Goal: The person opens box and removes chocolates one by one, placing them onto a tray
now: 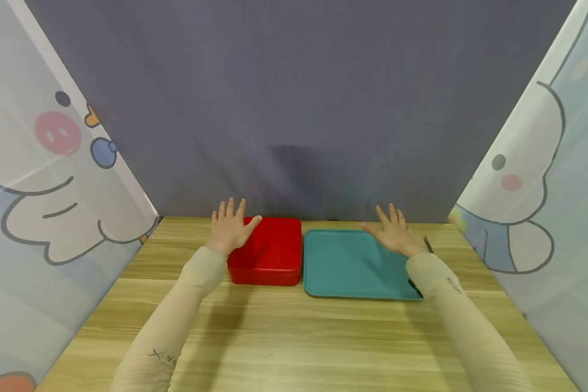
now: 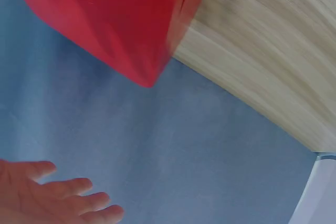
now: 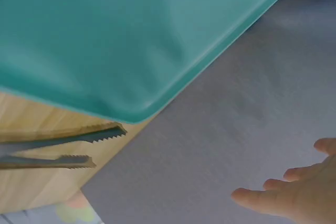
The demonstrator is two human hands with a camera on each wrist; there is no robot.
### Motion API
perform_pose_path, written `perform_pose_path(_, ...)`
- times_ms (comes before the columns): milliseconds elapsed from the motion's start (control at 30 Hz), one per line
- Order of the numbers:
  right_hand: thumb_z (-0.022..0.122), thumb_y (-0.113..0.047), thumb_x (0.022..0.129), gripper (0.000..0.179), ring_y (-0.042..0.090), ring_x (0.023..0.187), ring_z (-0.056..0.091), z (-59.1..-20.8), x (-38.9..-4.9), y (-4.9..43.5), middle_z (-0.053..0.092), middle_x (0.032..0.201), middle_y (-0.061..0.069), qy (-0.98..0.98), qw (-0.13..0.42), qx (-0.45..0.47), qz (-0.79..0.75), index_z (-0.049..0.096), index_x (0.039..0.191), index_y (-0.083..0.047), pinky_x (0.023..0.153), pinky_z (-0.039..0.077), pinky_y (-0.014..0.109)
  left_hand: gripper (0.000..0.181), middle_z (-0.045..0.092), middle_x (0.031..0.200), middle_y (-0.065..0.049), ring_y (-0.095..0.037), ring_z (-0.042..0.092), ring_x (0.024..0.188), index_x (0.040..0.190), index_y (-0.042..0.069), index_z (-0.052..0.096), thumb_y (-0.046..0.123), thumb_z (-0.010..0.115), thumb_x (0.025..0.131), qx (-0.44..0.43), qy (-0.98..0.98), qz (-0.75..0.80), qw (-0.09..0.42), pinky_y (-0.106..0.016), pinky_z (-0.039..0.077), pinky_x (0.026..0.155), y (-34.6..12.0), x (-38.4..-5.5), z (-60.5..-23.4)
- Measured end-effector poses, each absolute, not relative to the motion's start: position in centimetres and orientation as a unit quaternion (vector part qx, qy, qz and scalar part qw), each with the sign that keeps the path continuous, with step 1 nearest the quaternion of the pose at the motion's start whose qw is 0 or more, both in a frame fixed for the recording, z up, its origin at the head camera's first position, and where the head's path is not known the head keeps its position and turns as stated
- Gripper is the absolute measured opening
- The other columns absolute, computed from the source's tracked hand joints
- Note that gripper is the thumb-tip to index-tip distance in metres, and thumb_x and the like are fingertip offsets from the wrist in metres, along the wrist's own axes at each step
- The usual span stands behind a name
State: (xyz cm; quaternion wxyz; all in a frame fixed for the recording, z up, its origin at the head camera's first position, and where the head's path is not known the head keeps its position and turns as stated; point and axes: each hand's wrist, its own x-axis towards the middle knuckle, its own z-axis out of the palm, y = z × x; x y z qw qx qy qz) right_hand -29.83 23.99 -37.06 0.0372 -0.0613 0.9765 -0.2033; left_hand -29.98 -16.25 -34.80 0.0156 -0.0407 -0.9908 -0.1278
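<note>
My left hand (image 1: 229, 230) is raised with fingers spread, overlapping the left edge of a red box (image 1: 269, 247) in the head view. In the left wrist view its fingers (image 2: 65, 187) are straight and hold nothing. My right hand (image 1: 394, 234) hovers over the right part of a teal tray (image 1: 355, 267), fingers straight and apart. The right wrist view shows that hand (image 3: 299, 192) holding nothing. Serrated tongs (image 3: 63, 142) lie beside the tray, partly hidden under my right sleeve in the head view.
Box and tray stand side by side toward the back of a wooden table (image 1: 294, 343). A grey curtain (image 1: 294, 109) hangs behind the table's back edge. Cartoon-printed cloths (image 1: 29, 218) flank it on both sides.
</note>
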Motion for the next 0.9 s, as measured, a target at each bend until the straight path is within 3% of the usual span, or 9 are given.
perform_pose_path(167, 0.029, -0.063, 0.09, 0.084, 0.048, 0.135, -0.012, -36.6, -29.3, 23.7, -0.015, 0.151, 0.021, 0.972, 0.016, -0.067, -0.224, 0.0, 0.149, -0.011, 0.1, 0.003, 0.071, 0.078, 0.01, 0.152, -0.022, -0.045, 0.006, 0.138, 0.148, 0.008, 0.013, 0.061, 0.024, 0.092, -0.05, -0.985, -0.162, 0.037, -0.058, 0.006, 0.11, -16.4, -28.7, -34.4)
perform_pose_path(367, 0.035, -0.058, 0.092, 0.081, 0.047, 0.136, 0.003, -36.2, -28.7, 22.9, 0.004, 0.152, 0.024, 0.962, -0.027, -0.085, -0.259, 0.012, 0.148, -0.004, 0.102, 0.012, 0.068, 0.07, 0.023, 0.148, -0.022, -0.042, 0.016, 0.136, 0.144, 0.002, 0.025, 0.052, 0.032, 0.095, -0.083, -0.968, -0.224, 0.081, -0.053, 0.013, 0.112, -16.4, -26.8, -33.8)
perform_pose_path(567, 0.042, -0.054, 0.091, 0.076, 0.045, 0.134, 0.016, -36.0, -27.7, 21.6, 0.018, 0.149, 0.024, 0.957, -0.061, -0.114, -0.26, 0.023, 0.145, -0.003, 0.102, 0.021, 0.064, 0.059, 0.034, 0.143, -0.017, -0.037, 0.027, 0.132, 0.139, 0.003, 0.037, 0.042, 0.04, 0.095, -0.115, -0.95, -0.261, 0.13, -0.052, 0.022, 0.108, -16.4, -24.8, -33.6)
perform_pose_path(900, 0.05, -0.043, 0.092, 0.067, 0.043, 0.13, 0.028, -36.9, -26.0, 20.4, 0.029, 0.144, 0.023, 0.951, -0.078, -0.15, -0.258, 0.031, 0.142, -0.003, 0.099, 0.029, 0.062, 0.045, 0.05, 0.132, -0.015, -0.035, 0.044, 0.122, 0.131, 0.005, 0.049, 0.025, 0.053, 0.091, -0.14, -0.933, -0.307, 0.127, -0.053, 0.035, 0.1, -17.7, -21.4, -34.4)
